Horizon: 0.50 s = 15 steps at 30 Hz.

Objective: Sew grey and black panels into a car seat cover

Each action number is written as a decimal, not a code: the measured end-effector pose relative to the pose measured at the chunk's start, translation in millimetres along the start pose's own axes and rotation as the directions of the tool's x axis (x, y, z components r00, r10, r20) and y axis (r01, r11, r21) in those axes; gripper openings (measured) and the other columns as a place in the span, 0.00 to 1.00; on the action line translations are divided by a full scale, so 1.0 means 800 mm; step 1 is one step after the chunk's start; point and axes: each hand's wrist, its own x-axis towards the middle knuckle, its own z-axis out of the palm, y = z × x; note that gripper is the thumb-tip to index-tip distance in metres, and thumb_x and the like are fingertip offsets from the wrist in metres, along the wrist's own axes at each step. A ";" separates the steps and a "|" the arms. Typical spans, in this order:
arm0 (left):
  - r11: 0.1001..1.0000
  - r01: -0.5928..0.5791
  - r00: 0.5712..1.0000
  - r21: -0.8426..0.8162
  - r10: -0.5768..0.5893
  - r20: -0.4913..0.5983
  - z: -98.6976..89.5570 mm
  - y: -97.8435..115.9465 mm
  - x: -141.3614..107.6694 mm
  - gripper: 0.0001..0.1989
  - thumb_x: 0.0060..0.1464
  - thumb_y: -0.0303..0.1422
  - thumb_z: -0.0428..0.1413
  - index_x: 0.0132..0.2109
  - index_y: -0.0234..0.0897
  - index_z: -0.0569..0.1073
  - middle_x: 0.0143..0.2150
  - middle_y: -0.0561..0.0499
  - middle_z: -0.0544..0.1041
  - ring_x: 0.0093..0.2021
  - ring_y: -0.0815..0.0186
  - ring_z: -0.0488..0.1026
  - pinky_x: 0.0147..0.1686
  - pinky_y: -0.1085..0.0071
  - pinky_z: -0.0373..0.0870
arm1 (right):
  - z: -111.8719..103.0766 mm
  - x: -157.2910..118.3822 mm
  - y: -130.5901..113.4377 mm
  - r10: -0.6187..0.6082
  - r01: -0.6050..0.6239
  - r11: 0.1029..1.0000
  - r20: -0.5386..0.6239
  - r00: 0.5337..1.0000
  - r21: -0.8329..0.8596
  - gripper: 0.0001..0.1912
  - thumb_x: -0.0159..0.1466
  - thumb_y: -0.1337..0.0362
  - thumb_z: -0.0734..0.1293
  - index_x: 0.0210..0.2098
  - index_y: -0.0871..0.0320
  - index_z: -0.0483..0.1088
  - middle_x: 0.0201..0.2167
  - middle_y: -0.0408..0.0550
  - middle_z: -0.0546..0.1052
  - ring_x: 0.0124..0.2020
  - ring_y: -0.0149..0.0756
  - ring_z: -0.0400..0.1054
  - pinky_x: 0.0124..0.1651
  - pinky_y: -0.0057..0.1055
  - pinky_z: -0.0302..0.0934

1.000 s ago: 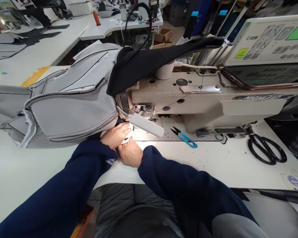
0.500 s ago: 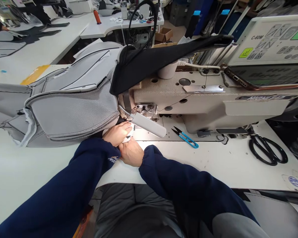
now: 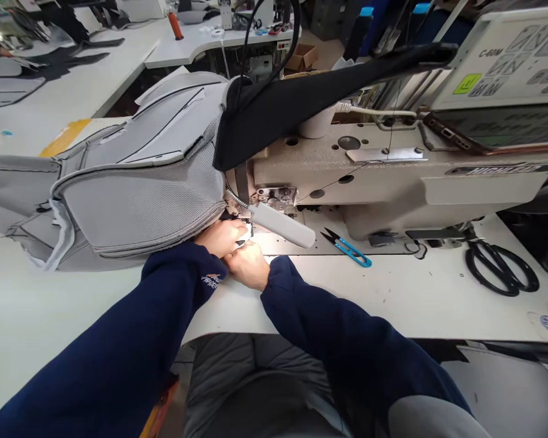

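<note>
Navy sleeves (image 3: 342, 331) reach over the edge of a white table (image 3: 347, 298). Side by side, the two hands meet over a small white piece (image 3: 247, 233), which lies just below the sewing machine's head and is mostly covered. The right hand (image 3: 249, 266) is curled with its fingers drawn in on the piece's near edge. The left hand (image 3: 222, 237) presses down with bent fingers; whether they pinch it, I cannot tell.

Beside the left hand, a grey bag (image 3: 141, 207) lies along the table, touching the machine. To the right are blue snips (image 3: 354, 252) and, farther right, black scissors (image 3: 502, 267).

Past the hands, a grey lamp (image 3: 282, 225) hangs before the beige sewing machine (image 3: 383, 182). Black cloth (image 3: 301, 109) stretches above the machine, and a phone (image 3: 502, 129) rests on top, below a control panel (image 3: 525, 61).

Farthest back are a cardboard box (image 3: 304, 56) and an orange spool (image 3: 175, 26).
</note>
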 end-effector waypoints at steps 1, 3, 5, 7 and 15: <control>1.000 0.013 0.999 0.015 -0.014 0.036 -0.002 0.002 0.000 0.15 0.55 0.21 0.49 0.45 0.34 0.77 0.42 0.45 0.78 0.43 0.59 0.76 0.40 0.69 0.70 | -0.002 -0.002 0.001 0.000 0.000 1.000 -0.015 1.000 0.001 0.10 0.63 0.70 0.61 0.36 0.62 0.75 0.28 0.55 0.77 0.32 0.43 0.70 0.34 0.36 0.58; 0.998 0.040 0.995 0.044 -0.044 0.090 -0.006 0.006 0.000 0.15 0.58 0.23 0.48 0.47 0.34 0.76 0.46 0.43 0.78 0.45 0.58 0.76 0.41 0.67 0.70 | -0.004 -0.005 0.002 -0.005 0.005 1.000 -0.024 1.000 0.010 0.10 0.62 0.71 0.62 0.36 0.62 0.76 0.28 0.54 0.77 0.31 0.42 0.70 0.33 0.35 0.57; 0.998 0.046 0.994 0.032 -0.049 0.095 -0.007 0.009 -0.001 0.15 0.59 0.24 0.48 0.49 0.34 0.76 0.50 0.42 0.77 0.46 0.57 0.76 0.41 0.66 0.71 | -0.006 -0.008 0.003 -0.013 0.013 1.000 -0.011 1.000 0.020 0.10 0.61 0.72 0.62 0.35 0.62 0.76 0.27 0.54 0.77 0.30 0.42 0.70 0.32 0.35 0.56; 0.999 0.044 0.995 0.013 -0.045 0.086 -0.007 0.010 -0.001 0.15 0.59 0.24 0.48 0.50 0.34 0.75 0.52 0.42 0.76 0.47 0.57 0.76 0.43 0.66 0.71 | -0.007 -0.009 0.004 -0.020 0.020 1.000 0.004 1.000 0.022 0.09 0.61 0.73 0.62 0.34 0.63 0.75 0.26 0.53 0.77 0.29 0.41 0.69 0.31 0.35 0.56; 0.998 0.057 0.998 0.028 -0.058 0.027 0.004 0.009 -0.004 0.16 0.58 0.23 0.49 0.51 0.33 0.75 0.46 0.42 0.77 0.44 0.57 0.76 0.42 0.65 0.72 | 0.007 -0.007 0.008 -0.016 0.016 1.000 -0.007 1.000 -0.017 0.12 0.64 0.74 0.59 0.35 0.64 0.75 0.26 0.55 0.76 0.30 0.43 0.70 0.35 0.38 0.59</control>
